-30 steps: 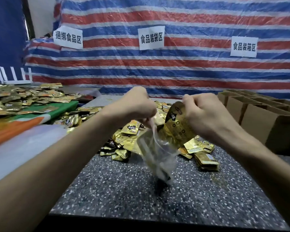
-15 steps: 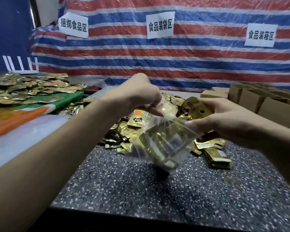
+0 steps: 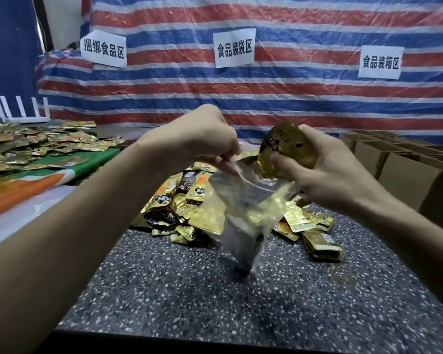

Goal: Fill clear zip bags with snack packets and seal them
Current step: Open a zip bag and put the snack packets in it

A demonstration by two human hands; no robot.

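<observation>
Two grips: left hand (image 3: 205, 139) pinched the crinkled clear bag (image 3: 243, 221) at its rim; right hand (image 3: 327, 175) clutched a glossy gold packet (image 3: 287, 146).

The clear zip bag (image 3: 243, 226) hangs crumpled above the speckled worktop (image 3: 215, 302), its mouth open at the top and gold showing through its film. One gold packet (image 3: 287, 146) tilts at its mouth. A loose pile of packets (image 3: 179, 208) lies on the worktop behind.
</observation>
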